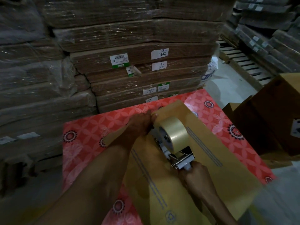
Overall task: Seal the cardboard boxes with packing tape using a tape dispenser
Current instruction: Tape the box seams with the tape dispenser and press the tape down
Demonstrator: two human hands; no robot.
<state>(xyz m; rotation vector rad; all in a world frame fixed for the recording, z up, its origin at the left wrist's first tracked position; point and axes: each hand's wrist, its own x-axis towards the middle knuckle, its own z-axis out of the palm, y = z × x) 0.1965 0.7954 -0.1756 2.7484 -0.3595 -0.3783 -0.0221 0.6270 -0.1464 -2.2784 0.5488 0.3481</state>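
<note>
I am looking into a warehouse storeroom. Behind the table (78, 143), bundles of flat cardboard (138, 34) wrapped in clear film rise in tall stacks. Some bear a barcode sticker (119, 60) or handwritten labels (159, 54). More wrapped stacks stand left of the table. Right of it sit made-up cardboard boxes (267, 119), and beyond them a slatted pallet (240, 62) on the pale floor (227, 85).
</note>
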